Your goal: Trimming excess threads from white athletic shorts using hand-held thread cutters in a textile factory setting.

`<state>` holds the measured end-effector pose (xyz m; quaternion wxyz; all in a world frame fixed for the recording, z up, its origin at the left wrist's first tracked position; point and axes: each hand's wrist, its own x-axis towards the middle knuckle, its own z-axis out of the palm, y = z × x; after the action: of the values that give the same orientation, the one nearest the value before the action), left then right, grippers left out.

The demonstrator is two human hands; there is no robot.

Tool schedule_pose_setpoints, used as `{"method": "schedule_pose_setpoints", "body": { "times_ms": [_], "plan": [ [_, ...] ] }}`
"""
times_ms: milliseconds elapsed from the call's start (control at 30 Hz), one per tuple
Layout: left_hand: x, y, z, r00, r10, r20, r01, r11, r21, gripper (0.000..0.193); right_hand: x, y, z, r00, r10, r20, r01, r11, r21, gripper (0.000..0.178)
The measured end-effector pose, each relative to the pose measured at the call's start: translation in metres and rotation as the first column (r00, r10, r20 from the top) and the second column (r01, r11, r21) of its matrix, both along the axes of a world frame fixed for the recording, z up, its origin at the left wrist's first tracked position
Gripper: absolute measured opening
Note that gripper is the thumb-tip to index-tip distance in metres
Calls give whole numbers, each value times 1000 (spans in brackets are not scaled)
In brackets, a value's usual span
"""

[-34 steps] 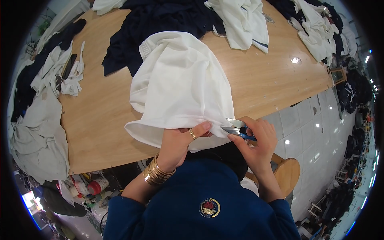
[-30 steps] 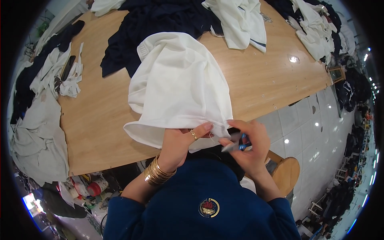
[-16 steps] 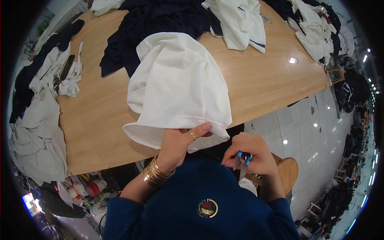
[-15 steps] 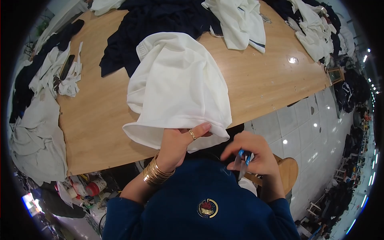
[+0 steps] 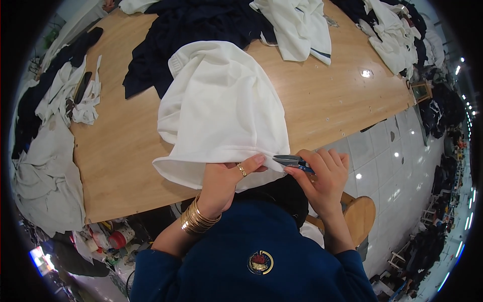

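A white garment (image 5: 226,110) lies bunched on the wooden table (image 5: 115,171), its hemmed opening hanging at the near edge. My left hand (image 5: 224,181) pinches the hem, thumb on top and the other fingers tucked inside the opening. Between the thumb and fingers of my right hand (image 5: 324,176) is a small pair of thread snips (image 5: 292,161) with dark blades and blue on the handle. The blades point left and their tips meet the hem at its right corner, just right of my left thumb. Whether they touch a thread cannot be made out.
Dark navy cloth (image 5: 188,38) lies behind the garment, with another white piece (image 5: 297,30) beside it. White scraps and grey cloth (image 5: 48,186) drape over the left side. More clothes (image 5: 395,45) are heaped at the far right. A wooden stool (image 5: 359,219) stands right of me on the tiled floor.
My right hand has moved up and left, turning the snips from pointing down to pointing at the hem. My left hand keeps its hold, and the garment has hardly shifted.
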<state>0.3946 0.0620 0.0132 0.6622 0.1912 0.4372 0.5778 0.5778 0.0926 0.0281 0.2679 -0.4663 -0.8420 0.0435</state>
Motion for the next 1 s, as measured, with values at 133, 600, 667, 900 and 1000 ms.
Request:
{"method": "schedule_pose_setpoints", "body": {
  "times_ms": [133,600,667,900,1000],
  "plan": [
    [1,-1,0,1000,2,-13,-2,1000,-7,27,-2,0,0,1000,7,18,-7,1000,17,28],
    [-1,0,-2,1000,-12,0,12,1000,-6,30,-13,-5,-3,886,-189,-423,7,918,-396,26],
    [-4,2,0,997,-74,-28,74,997,-10,28,-14,-7,-20,918,5,-396,-133,946,-297,29],
    [-46,11,12,515,-407,-755,629,778,9,24,-3,28,-18,830,-79,-552,-251,831,-496,13],
    [-35,17,20,390,0,-921,512,831,217,27,-8,33,-18,776,-120,-619,-407,654,-638,12]
  ]
}}
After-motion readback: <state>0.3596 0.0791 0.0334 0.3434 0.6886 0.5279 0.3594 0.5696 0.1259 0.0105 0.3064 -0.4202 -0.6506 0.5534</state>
